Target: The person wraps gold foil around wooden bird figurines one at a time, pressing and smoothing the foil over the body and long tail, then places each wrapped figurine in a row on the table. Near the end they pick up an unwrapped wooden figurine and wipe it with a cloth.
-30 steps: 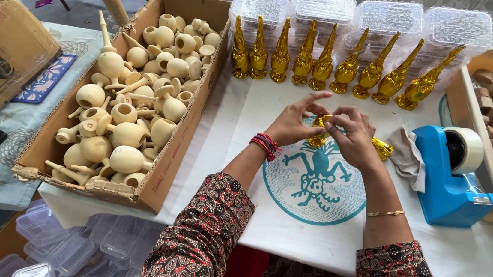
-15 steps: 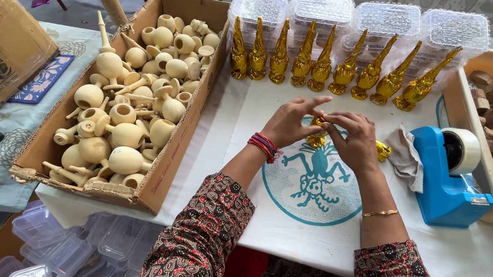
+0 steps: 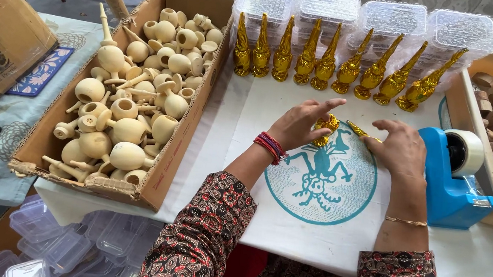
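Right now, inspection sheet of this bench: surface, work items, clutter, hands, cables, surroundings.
Surface: white cloth with teal round print.
Job's things: gold-foil piece lying between both hands; row of gold-wrapped pieces at the back.
Clutter: cardboard box of wooden pieces, blue tape dispenser, clear lidded tubs.
Hands: left hand and right hand on the foil piece.
Cables: nothing seen.
Surroundings: plastic tubs on floor.

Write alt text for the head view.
Two hands, left hand and right hand, press a gold foil-wrapped piece on a white cloth. Beyond stands a row of gold-wrapped figures; left, a cardboard box of wooden pieces; right, a blue tape dispenser.
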